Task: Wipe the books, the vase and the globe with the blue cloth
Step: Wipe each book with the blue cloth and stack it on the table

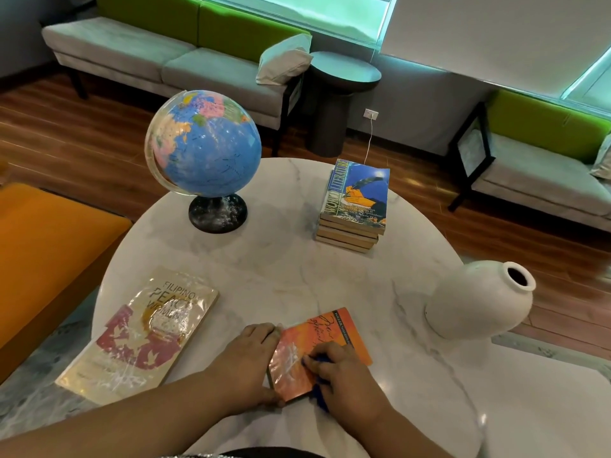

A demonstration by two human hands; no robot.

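lounge or reading room, grey-and-green sofas [139, 51], round marble table [281, 266], wood floor [66, 137]

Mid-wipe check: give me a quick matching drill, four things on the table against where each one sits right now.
Things
1. globe
2. vase
3. orange book
4. stack of books

Places
A. near edge, held by the left hand, with the blue cloth under the right hand
B. far left of the table, upright on its stand
C. right edge, white, mouth open
D. far side, blue cover on top

Pairs: 1-B, 2-C, 3-A, 4-D
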